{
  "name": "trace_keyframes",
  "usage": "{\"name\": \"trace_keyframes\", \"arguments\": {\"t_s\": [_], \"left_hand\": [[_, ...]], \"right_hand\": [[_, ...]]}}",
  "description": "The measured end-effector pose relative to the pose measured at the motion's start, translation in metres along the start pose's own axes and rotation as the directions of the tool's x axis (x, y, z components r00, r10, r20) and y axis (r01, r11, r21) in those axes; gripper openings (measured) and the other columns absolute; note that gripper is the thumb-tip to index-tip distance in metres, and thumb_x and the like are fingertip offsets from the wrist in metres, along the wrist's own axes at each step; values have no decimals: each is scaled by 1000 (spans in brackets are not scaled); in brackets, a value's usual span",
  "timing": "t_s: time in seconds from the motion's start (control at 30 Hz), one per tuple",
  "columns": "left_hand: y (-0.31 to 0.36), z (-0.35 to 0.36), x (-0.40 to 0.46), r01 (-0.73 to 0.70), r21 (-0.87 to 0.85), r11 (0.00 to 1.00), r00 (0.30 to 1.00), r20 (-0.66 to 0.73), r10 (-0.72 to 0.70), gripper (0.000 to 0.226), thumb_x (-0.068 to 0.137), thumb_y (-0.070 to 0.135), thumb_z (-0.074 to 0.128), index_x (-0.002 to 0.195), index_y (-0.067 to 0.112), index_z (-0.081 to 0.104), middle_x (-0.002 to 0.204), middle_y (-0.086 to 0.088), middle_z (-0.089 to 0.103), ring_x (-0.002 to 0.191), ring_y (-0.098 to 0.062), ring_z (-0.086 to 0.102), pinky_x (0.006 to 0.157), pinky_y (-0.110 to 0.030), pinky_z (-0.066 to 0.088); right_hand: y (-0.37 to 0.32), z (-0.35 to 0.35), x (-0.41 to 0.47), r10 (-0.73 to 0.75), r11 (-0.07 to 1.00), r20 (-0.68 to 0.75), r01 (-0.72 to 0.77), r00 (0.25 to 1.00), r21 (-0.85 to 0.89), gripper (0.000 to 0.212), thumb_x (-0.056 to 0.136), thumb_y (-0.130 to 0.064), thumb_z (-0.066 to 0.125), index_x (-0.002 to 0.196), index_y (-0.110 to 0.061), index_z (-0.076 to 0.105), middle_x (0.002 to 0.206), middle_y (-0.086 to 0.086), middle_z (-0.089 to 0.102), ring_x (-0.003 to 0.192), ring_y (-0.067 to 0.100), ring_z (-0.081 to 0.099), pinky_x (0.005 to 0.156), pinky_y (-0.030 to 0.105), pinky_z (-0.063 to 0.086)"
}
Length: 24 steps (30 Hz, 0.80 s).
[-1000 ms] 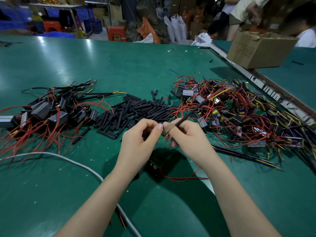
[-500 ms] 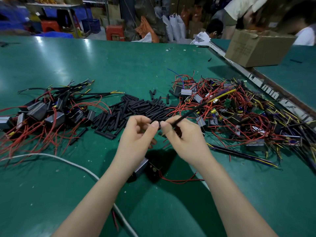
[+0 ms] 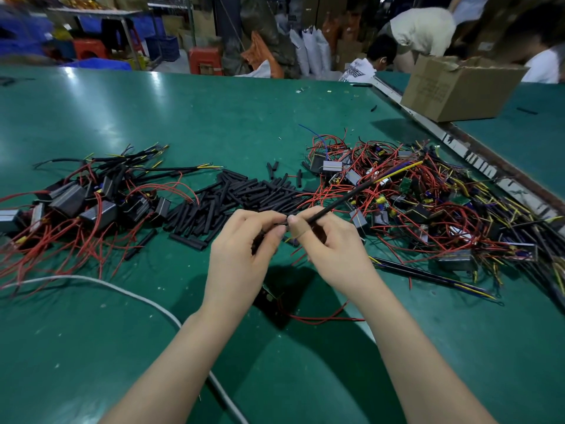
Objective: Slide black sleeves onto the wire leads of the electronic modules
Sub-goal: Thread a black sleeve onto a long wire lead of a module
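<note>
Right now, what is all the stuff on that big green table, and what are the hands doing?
Table: one, green, fills the view.
Loose sleeves: many, black, heaped in the middle.
Sleeved modules: a pile, black with red wires, on the left.
Unsleeved modules: a bigger tangle, red and yellow wires, on the right.
Cable: one, white, curving across near the left arm.
Cardboard box: one, brown, far right.
Held sleeved lead: one, black with yellow tip, rising from the hands.
Left hand: pinches something dark; hard to tell what.
Right hand: pinches the lead.
</note>
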<state>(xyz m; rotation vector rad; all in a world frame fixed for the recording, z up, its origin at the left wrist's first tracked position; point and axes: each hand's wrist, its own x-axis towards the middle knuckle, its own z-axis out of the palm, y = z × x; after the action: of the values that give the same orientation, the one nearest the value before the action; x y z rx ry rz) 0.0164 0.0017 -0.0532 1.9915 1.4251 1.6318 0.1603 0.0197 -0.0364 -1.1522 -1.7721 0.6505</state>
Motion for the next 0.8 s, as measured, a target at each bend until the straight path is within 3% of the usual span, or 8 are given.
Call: {"name": "trace_keyframes", "arguments": {"t_s": [0.17, 0.27, 0.37, 0.43, 0.5, 0.57, 0.67, 0.8], "left_hand": [[-2, 0, 2, 75, -67, 995, 996, 46, -72, 10, 88, 13, 65, 94, 20, 69, 88, 5, 61, 71, -13, 62, 68, -39, 54], [-3, -1, 4, 122, -81, 989, 986, 123, -112, 23, 89, 11, 63, 89, 34, 61, 88, 10, 59, 74, -15, 61, 71, -40, 53], [-5, 0, 4, 119, -36, 992, 977, 185, -111, 20, 90, 11, 61, 88, 31, 58, 86, 12, 56, 78, -12, 59, 75, -27, 48], [-5, 1, 4, 114, 15, 993, 970, 216, -115, 13, 91, 11, 60, 88, 24, 60, 83, 13, 54, 79, -3, 54, 74, -12, 40], [-5, 1, 4, 124, 40, 992, 957, 260, -130, 9, 92, 11, 58, 87, 19, 60, 82, 12, 53, 79, 1, 51, 72, -6, 35], [-4, 0, 5, 174, -7, 985, 934, 317, -163, 13, 94, 12, 54, 85, 21, 57, 83, 8, 56, 77, 2, 51, 71, -6, 35], [0, -5, 8, 370, -190, 909, 865, 427, -263, 14, 96, 15, 51, 87, 23, 59, 79, 7, 63, 66, 8, 51, 66, -7, 38], [3, -9, 11, 542, -349, 764, 802, 485, -348, 20, 97, 14, 48, 91, 23, 65, 72, 11, 67, 69, 4, 56, 68, -8, 44]], "right_hand": [[2, -3, 1, -131, 989, 43, 133, 990, -61, 16, 95, -19, 57, 90, -7, 66, 82, -10, 58, 80, 7, 54, 74, 20, 42], [2, -5, 2, -197, 975, 65, 203, 978, -89, 17, 95, -16, 56, 88, -3, 64, 83, -3, 57, 78, 9, 51, 73, 22, 40], [4, -6, 3, -249, 959, 78, 257, 965, -122, 19, 93, -16, 53, 87, -1, 63, 82, 1, 55, 77, 12, 50, 72, 25, 41], [7, -7, 3, -240, 950, 99, 255, 966, -179, 19, 93, -17, 54, 90, -2, 64, 85, 3, 57, 78, 18, 54, 71, 36, 45], [9, -7, 4, -221, 946, 96, 237, 971, -219, 19, 94, -20, 54, 91, -4, 64, 88, 2, 58, 80, 22, 56, 71, 44, 47], [8, -7, 4, -237, 948, 77, 248, 968, -197, 19, 93, -20, 54, 89, -5, 65, 85, -3, 57, 80, 14, 54, 74, 32, 46], [6, -7, 5, -232, 960, 48, 237, 971, -151, 19, 93, -21, 55, 87, -7, 65, 81, -14, 54, 77, 1, 49, 74, 12, 38], [6, -10, 5, -106, 993, 53, 108, 993, -49, 14, 94, -28, 56, 86, -19, 64, 77, -19, 57, 74, -4, 52, 70, 15, 39]]}}
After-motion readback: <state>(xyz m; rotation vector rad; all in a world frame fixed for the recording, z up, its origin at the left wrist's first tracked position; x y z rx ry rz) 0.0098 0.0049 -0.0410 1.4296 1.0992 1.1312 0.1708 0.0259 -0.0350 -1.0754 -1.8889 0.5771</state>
